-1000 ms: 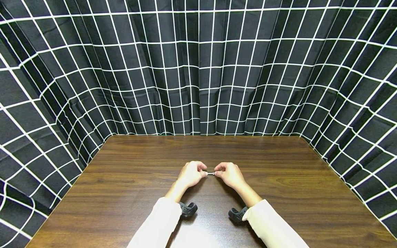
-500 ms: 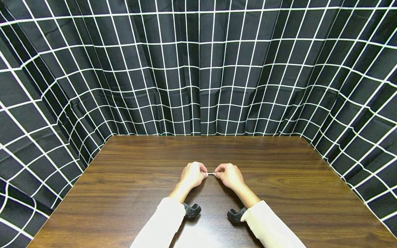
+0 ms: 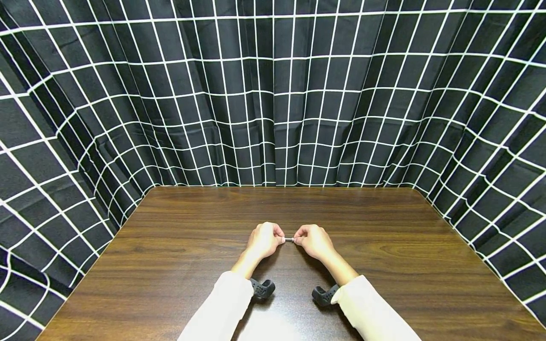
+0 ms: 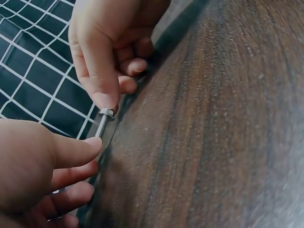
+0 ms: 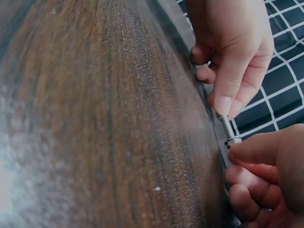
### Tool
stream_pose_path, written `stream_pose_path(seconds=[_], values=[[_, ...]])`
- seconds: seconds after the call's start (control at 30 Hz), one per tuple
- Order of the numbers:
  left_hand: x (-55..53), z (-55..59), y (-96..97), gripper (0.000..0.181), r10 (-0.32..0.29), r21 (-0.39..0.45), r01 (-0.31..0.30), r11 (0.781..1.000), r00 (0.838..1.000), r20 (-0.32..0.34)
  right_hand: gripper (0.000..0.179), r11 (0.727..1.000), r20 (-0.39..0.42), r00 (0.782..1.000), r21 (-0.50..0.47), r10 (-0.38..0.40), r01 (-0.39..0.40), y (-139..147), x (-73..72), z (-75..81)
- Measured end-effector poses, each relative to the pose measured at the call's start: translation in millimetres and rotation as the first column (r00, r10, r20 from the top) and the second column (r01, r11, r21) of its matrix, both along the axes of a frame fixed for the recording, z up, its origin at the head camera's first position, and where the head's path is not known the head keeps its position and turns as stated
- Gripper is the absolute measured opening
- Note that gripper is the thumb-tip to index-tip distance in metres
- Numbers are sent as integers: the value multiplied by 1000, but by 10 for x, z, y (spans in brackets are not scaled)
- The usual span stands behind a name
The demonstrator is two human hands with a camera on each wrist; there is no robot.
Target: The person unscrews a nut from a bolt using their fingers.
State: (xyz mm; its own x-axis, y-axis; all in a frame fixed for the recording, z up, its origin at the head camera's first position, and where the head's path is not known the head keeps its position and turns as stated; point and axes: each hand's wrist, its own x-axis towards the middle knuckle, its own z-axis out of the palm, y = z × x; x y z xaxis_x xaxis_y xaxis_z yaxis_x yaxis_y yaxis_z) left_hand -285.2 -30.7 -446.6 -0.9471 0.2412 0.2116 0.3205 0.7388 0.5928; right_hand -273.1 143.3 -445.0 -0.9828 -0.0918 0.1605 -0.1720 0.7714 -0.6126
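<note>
A small silver bolt (image 3: 289, 239) spans the gap between both hands, lying roughly level just over the tabletop. My left hand (image 3: 264, 240) pinches one end of it between thumb and forefinger. At the other end, my right hand (image 3: 315, 241) pinches near a hexagonal piece (image 4: 107, 112); I cannot tell if that is a nut or the bolt's head. The bare shank (image 5: 227, 127) shows ridges in the right wrist view. Fingertips hide both ends. The remaining fingers of each hand curl loosely below.
A brown wood-grain table (image 3: 204, 208) lies under the hands. Black curtains (image 3: 273, 118) with a white grid stand around its back and sides. Dark wrist mounts (image 3: 263, 288) stick out from under the white sleeves (image 3: 222, 303).
My left wrist and forearm have swung slightly to the right, and the left fingers have shifted their pinch. Both hands stay at the bolt in nearly the same place.
</note>
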Motion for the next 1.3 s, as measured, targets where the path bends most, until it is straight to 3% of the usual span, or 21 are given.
stream_pose_path(seconds=[0.3,0.47,0.53,0.73,1.07,1.3], values=[[-41,-45,-48,8,-34,159,28,987,999,32,5,980,-10,999,-194,42,-43,26,-11,-18],[-67,-49,-54,6,-100,324,74,943,993,65,5,952,-21,999,-302,36,-40,26,-1,7],[-77,-35,-57,9,-122,373,92,923,991,58,5,930,-8,1000,-366,25,-27,22,5,30],[-85,28,-78,15,-118,445,102,890,993,10,6,856,24,1000,-517,9,4,-12,25,104],[-53,129,-96,13,-85,489,74,869,996,1,10,730,64,997,-678,-51,81,-86,84,147],[-24,189,-111,12,-100,555,86,827,995,-5,15,628,52,997,-774,-64,81,-141,103,153]])
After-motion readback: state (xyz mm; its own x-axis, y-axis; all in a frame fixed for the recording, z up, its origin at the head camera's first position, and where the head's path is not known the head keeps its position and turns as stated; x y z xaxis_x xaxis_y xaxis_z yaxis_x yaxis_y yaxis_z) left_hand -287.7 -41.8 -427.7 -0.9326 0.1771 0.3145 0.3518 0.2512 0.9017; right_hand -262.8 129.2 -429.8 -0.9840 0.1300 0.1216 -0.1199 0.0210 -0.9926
